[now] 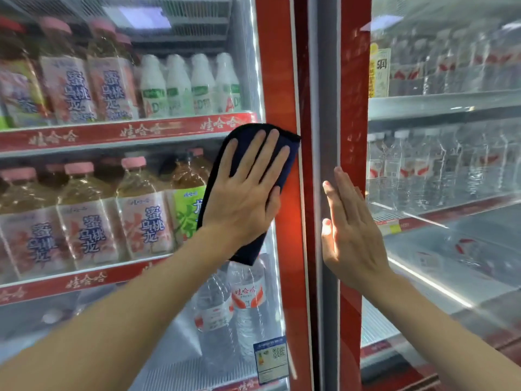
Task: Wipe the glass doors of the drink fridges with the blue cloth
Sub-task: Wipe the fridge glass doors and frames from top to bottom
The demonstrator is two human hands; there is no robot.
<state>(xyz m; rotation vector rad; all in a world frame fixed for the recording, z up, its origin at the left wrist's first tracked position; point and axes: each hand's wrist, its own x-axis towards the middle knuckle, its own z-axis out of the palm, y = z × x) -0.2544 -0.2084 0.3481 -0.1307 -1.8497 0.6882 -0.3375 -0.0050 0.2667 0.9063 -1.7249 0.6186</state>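
The left hand (248, 190) lies flat, fingers spread apart, pressing the dark blue folded cloth (248, 153) against the left fridge's glass door (118, 328), right at the door's 3 o'clock edge where the glass meets the red metal door frame (277, 80). The cloth shows above the fingertips at 12 o'clock and hangs below the wrist at 6 o'clock. The right hand (349, 235) is open too, fingers straight and close together, its palm resting on the grey vertical strip (327, 94) between the 2 doors and on the red frame of the right fridge's glass door (451, 170), holding nothing. Behind the left glass stand pink-capped tea bottles (87, 221), with 4 white milk-drink bottles (189, 86) at 11 o'clock from the cloth. Clear water bottles (245, 300) stand at 6 o'clock beneath it.
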